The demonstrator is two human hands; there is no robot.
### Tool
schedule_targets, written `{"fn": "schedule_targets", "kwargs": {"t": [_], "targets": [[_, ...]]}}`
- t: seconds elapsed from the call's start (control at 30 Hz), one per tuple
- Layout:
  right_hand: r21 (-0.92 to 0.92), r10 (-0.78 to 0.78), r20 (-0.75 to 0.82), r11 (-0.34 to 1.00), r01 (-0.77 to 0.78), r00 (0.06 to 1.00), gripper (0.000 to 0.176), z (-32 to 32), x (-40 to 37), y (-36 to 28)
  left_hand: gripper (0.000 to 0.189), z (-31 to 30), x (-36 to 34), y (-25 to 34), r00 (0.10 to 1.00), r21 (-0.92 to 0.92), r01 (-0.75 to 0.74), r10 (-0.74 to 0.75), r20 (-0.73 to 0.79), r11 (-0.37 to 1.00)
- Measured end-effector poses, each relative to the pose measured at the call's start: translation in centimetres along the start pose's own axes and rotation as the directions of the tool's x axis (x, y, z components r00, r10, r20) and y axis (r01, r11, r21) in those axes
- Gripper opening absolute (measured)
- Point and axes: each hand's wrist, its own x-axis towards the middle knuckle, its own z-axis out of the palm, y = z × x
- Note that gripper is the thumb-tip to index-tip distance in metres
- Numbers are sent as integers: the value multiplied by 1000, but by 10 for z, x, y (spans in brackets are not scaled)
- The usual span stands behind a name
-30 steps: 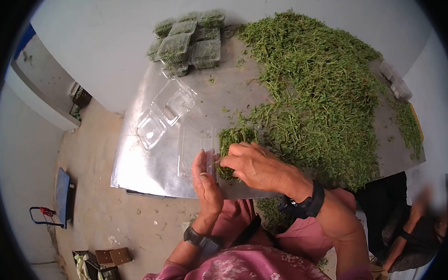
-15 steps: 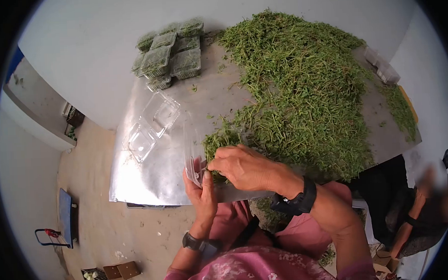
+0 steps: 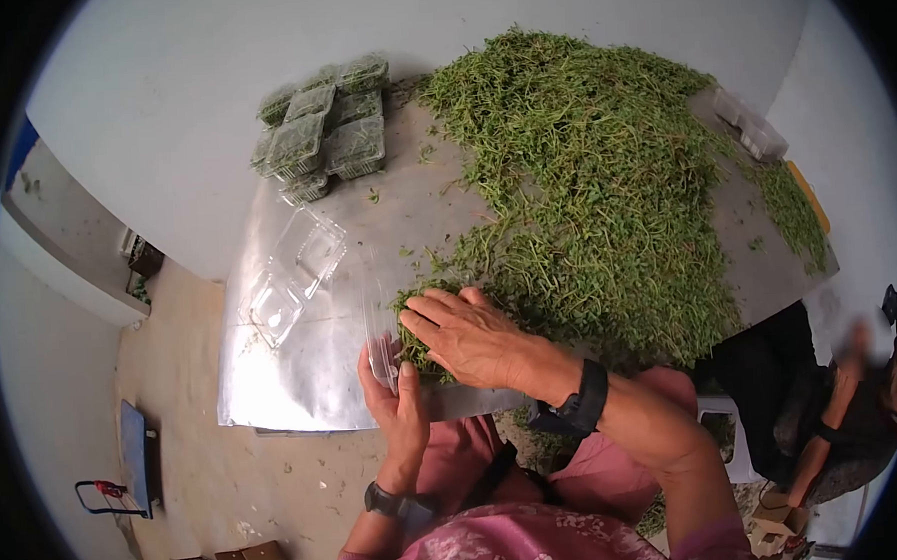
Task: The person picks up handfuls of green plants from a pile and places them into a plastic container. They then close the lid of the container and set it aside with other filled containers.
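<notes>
My left hand (image 3: 402,414) grips the near end of a clear plastic clamshell container (image 3: 376,328), its thumb on the near side. The container's lid stands upright on the left. Green leafy stems (image 3: 414,299) fill the part beside it, which is mostly hidden by my right hand (image 3: 466,337). That hand lies over the stems with its fingers stretched out and palm down. A large loose heap of the same greens (image 3: 605,193) spreads to the right. Left of my hands, another clear clamshell (image 3: 307,251) rests opened out on the metal table (image 3: 303,386).
Filled, closed clamshells (image 3: 298,146) are stacked at the back left. More clear containers (image 3: 752,127) stand at the right edge near a yellow object (image 3: 808,196). Another person (image 3: 825,414) sits at the lower right. A blue trolley (image 3: 136,459) is on the floor.
My right hand has gone from bent, gathered fingers at the greens to stretched fingers lying over them. The left hand keeps its hold on the container. The whole view has shifted slightly.
</notes>
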Motion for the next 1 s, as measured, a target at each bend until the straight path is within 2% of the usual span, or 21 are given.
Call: {"fn": "schedule_targets", "kwargs": {"t": [0.07, 0.17, 0.3, 0.43, 0.53, 0.57, 0.67, 0.73, 0.8, 0.87, 0.97, 1.0], "targets": [[-21, -6, -10, 1000, 6, 1000, 48, 8, 0, 0, 56, 1, 0, 5, 1000, 18, -9, 8, 11, 1000], [-91, -8, -16, 996, 7, 1000, 29, 16, 4, 0, 56, 0, 1, 2, 1000, 22, -4, 4, 12, 1000], [-77, 25, 73, 997, -20, 997, 27, 15, 13, 0, 63, 3, 1, 10, 999, 127, -31, 28, 25, 991], [25, 52, 12, 998, -53, 999, 30, 21, 6, 2, 62, -1, 3, -2, 996, 160, -89, 84, 41, 983], [68, -3, -268, 997, 22, 963, 30, 18, -2, 3, 60, 3, 0, -2, 997, 100, -73, 73, 4, 992], [23, -33, -368, 999, 44, 929, 25, 15, -6, 5, 60, 3, 0, -3, 997, 96, -76, 76, 6, 992], [59, 16, -321, 998, 3, 947, 20, -23, -17, 18, 58, 2, 0, -3, 996, 94, -88, 89, -7, 992], [145, 160, -215, 981, -131, 963, 14, -47, -32, 39, 57, 0, 0, -2, 996, 118, -94, 95, 2, 989], [189, 339, -42, 926, -325, 940, 12, -72, -50, 59, 56, 1, 0, -2, 994, 129, -111, 111, 8, 985], [94, 426, -18, 901, -423, 904, 14, -77, -69, 77, 55, 1, 1, -4, 993, 126, -117, 118, 2, 985], [93, 474, 27, 875, -474, 880, 14, -70, -91, 86, 54, 2, 1, -5, 993, 103, -116, 118, -9, 988], [93, 464, -23, 883, -460, 885, 15, -58, -96, 91, 53, 3, 0, -5, 993, 94, -114, 116, -16, 989]]}}
